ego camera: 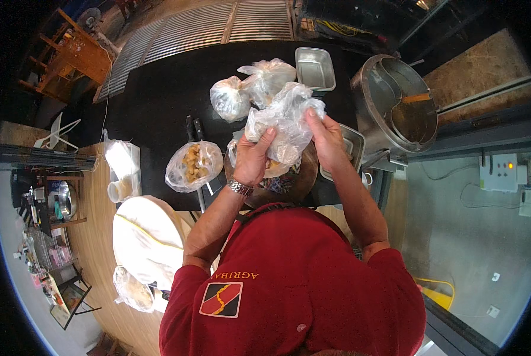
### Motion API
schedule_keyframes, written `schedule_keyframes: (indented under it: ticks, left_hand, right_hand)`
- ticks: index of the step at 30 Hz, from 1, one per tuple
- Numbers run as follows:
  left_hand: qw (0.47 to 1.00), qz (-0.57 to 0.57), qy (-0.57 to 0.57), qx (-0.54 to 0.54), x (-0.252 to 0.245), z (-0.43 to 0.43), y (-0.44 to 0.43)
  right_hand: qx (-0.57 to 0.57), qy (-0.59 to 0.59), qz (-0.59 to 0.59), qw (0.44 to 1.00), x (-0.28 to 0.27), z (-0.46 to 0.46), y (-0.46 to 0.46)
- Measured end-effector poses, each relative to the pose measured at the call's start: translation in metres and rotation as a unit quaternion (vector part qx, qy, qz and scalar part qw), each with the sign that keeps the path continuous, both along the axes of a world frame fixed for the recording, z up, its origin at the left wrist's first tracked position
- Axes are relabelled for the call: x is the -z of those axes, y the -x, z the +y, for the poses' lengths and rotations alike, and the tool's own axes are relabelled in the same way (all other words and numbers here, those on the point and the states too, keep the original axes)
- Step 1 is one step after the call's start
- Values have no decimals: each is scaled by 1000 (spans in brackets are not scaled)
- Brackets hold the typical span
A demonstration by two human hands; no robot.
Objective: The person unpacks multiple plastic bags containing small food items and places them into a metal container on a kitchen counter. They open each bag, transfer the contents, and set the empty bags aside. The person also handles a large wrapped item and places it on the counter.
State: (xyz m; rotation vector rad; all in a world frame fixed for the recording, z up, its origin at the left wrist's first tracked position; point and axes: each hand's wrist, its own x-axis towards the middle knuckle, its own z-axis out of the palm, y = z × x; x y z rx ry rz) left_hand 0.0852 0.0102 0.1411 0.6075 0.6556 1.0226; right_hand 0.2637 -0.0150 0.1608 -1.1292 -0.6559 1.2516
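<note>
Between my two hands is a crumpled clear plastic bag [287, 118] with something pale bunched in its lower end. My left hand [255, 158] grips its near left side, thumb on top. At its right edge my right hand [325, 133] pinches the film between thumb and fingers. Under the bag lies a round wooden board [309, 178], partly hidden by my hands and the plastic. Left of it an open plastic bag [194, 167] holds yellowish-brown food pieces. Just beyond my hands stand two knotted plastic bags, one smaller [230, 99] and one larger [270, 80].
A metal tray [315, 69] stands at the back of the black table [158, 98], another [354, 144] by my right forearm. A large divided metal pot [365, 107] is at right. Knife handles [194, 128] lie beyond the food bag. A cloth-covered round container [145, 240] stands at left.
</note>
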Motion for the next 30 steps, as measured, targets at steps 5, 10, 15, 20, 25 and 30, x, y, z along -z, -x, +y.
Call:
schedule_keyframes:
  ticks: [5, 10, 15, 20, 25, 30]
  left_hand:
    - [997, -43, 37, 46, -4, 6, 19]
    - [986, -125, 82, 77, -1, 10, 28]
    - [990, -74, 98, 64, 2, 12, 32]
    - [991, -38, 69, 111, 6, 4, 23]
    - [982, 4, 82, 172, 21, -7, -14]
    - [953, 41, 149, 260, 49, -14, -68]
  right_hand:
    - [12, -39, 86, 995, -7, 2, -6]
    - [-1, -73, 96, 993, -11, 7, -7]
    - [-30, -130, 43, 990, -10, 7, -15]
    - [29, -121, 77, 989, -5, 4, -21]
    - [103, 3, 59, 993, 18, -10, -46]
    - [172, 180, 156, 956, 72, -52, -99]
